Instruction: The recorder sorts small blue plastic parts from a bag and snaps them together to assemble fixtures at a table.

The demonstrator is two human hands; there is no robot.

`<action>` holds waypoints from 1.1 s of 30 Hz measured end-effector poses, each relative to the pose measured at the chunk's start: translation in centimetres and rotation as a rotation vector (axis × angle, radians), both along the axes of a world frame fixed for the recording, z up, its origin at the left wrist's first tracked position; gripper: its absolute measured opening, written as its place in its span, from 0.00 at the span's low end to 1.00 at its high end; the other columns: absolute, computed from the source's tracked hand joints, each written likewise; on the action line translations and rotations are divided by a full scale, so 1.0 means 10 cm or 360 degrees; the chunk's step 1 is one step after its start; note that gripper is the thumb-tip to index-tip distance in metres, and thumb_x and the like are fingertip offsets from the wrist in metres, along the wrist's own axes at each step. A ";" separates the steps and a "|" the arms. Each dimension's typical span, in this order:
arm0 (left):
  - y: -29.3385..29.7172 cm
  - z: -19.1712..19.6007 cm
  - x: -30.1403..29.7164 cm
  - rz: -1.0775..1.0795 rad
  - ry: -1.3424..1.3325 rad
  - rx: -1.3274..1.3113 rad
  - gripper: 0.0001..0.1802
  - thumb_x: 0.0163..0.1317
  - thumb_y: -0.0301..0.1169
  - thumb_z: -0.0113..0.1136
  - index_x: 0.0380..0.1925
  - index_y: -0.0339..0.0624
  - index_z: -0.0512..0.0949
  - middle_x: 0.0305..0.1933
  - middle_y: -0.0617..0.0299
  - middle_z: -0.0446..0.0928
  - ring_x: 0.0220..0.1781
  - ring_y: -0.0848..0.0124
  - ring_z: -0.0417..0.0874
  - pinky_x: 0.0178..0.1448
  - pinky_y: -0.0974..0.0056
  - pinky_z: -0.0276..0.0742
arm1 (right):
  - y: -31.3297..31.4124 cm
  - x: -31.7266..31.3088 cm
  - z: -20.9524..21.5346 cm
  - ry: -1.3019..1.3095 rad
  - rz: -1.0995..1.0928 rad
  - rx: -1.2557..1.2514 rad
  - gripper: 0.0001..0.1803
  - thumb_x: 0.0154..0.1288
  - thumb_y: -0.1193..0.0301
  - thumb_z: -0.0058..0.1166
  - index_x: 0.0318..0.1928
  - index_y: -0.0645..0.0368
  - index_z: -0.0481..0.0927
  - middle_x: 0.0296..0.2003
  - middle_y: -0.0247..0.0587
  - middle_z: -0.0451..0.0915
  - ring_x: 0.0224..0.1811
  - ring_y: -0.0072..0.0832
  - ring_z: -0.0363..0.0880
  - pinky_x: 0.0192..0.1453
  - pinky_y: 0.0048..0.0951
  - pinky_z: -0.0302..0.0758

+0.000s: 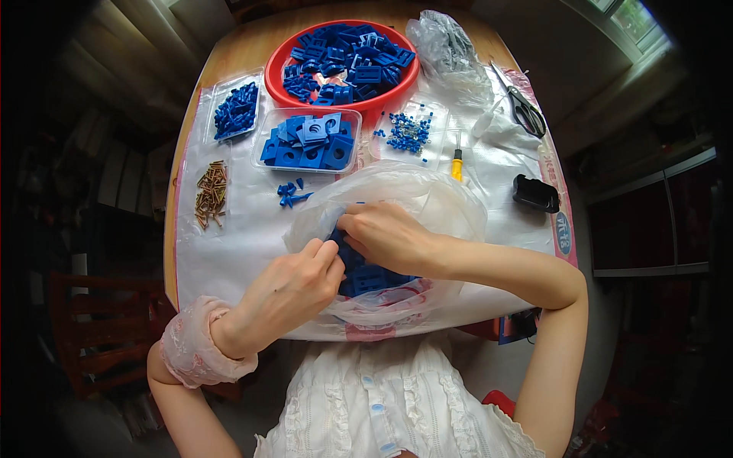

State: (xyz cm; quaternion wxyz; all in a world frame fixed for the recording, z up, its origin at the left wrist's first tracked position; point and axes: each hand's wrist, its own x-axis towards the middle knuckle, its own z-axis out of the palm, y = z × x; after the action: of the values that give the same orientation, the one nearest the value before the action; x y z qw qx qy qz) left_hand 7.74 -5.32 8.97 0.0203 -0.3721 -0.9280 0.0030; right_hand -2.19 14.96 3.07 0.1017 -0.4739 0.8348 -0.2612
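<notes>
An open white plastic bag (pixel 450 195) stands near the table's front edge, holding many blue plastic parts (pixel 370 278). My left hand (pixel 290 286) is closed in a pinch over the bag's left side. Its fingertips come close to those of my right hand (pixel 389 237), which reaches across from the right, bent at the wrist with fingers curled together. Some blue shows between the two hands, but the fingers hide whatever they grip. A frilled pink cuff sits round my left forearm.
A red basin (pixel 272 85) and clear box (pixel 305 169) hold blue parts. Around them lie blue plugs (pixel 237 109), screws (pixel 211 193), small blue-and-metal pieces (pixel 410 133), a yellow-handled screwdriver (pixel 456 166), scissors (pixel 527 114), a black tray (pixel 536 194) and a crumpled clear bag (pixel 450 53).
</notes>
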 end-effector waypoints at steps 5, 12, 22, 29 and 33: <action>-0.09 0.12 0.07 0.0243 0.0061 -0.0058 0.15 0.63 0.35 0.73 0.41 0.34 0.83 0.37 0.60 0.73 0.41 0.65 0.79 0.41 0.62 0.80 | -0.02 0.08 -0.01 -0.0236 -0.0142 0.0139 0.12 0.73 0.71 0.60 0.53 0.60 0.83 0.40 0.50 0.86 0.43 0.51 0.86 0.47 0.48 0.81; -0.05 0.15 0.29 0.0573 0.0040 -0.0172 0.31 0.61 0.36 0.75 0.60 0.29 0.81 0.40 0.59 0.75 0.44 0.64 0.79 0.47 0.61 0.80 | 0.20 0.13 0.21 -0.0135 -0.0146 0.0052 0.14 0.79 0.65 0.57 0.58 0.57 0.84 0.39 0.46 0.88 0.43 0.48 0.86 0.51 0.47 0.81; -0.10 -0.02 0.07 0.0442 -0.0356 0.0237 0.41 0.61 0.32 0.76 0.70 0.24 0.70 0.69 0.42 0.76 0.60 0.50 0.85 0.63 0.56 0.82 | 0.01 0.03 0.18 0.0114 -0.0010 0.0147 0.17 0.62 0.78 0.61 0.52 0.67 0.82 0.42 0.55 0.86 0.50 0.53 0.85 0.54 0.47 0.81; -0.03 0.01 -0.01 0.0570 -0.0543 0.0361 0.42 0.60 0.33 0.77 0.71 0.29 0.68 0.63 0.43 0.78 0.56 0.47 0.85 0.57 0.52 0.82 | -0.06 -0.02 0.07 -0.0063 0.0072 0.0140 0.23 0.53 0.83 0.64 0.53 0.70 0.82 0.50 0.58 0.86 0.56 0.53 0.84 0.59 0.47 0.81; -0.04 -0.04 -0.01 0.0565 -0.0468 0.0407 0.39 0.59 0.30 0.76 0.69 0.34 0.70 0.56 0.47 0.81 0.53 0.48 0.86 0.52 0.51 0.82 | -0.06 -0.02 0.16 -0.0103 0.0035 0.0161 0.22 0.60 0.80 0.61 0.56 0.66 0.80 0.47 0.55 0.85 0.52 0.51 0.85 0.55 0.47 0.80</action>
State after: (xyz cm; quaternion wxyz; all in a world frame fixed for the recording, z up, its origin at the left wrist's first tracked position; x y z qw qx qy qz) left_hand 7.61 -5.72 8.55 -0.0687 -0.1943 -0.9645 -0.1649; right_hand -2.41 14.31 4.64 0.1551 -0.4685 0.8380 -0.2328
